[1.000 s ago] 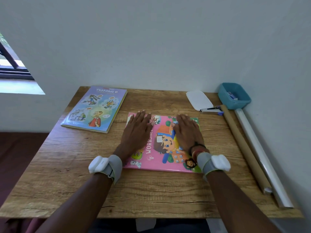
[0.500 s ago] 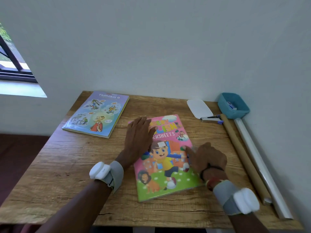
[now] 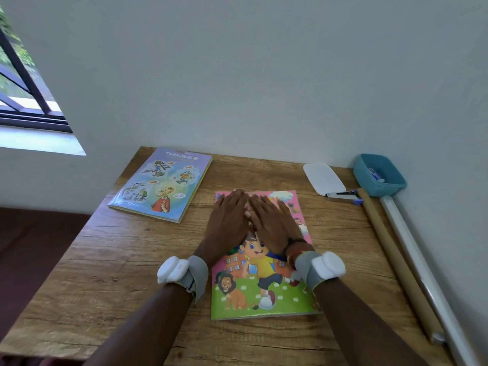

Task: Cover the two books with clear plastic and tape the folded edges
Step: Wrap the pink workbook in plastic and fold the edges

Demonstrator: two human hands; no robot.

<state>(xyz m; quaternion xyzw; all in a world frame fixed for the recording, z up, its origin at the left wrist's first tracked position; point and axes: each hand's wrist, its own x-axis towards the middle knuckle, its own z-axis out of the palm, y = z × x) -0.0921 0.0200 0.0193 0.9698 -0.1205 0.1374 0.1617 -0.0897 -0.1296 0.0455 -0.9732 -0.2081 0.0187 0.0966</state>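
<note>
Near worktop (image 3: 92,273) edge: both forearms come in from the bottom, each wrist wearing a grey band with a white module. Pink-and-green workbook (image 3: 264,294) lies flat, upright to the viewer, near the middle of the worktop, its lower edge close to the near edge. Left hand (image 3: 227,220) rests palm down, fingers spread flat, on the upper left part of that cover; right hand (image 3: 272,225) rests palm down beside it on the upper middle, fingers flat and extended, inner fingers of the two hands touching or overlapping. Neither grip is closed on anything, both just press flat on the book. Blue-purple book (image 3: 161,183) lies flat at the far left corner, tilted, well apart from both hands. Far right: white flat lid (image 3: 323,178), a stapler (image 3: 343,196) just beside it, teal basket (image 3: 380,175) in the far right corner. Along the right edge, a brown paper roll (image 3: 396,260) and a clear plastic roll (image 3: 422,265) lie side by side, running near to far.
</note>
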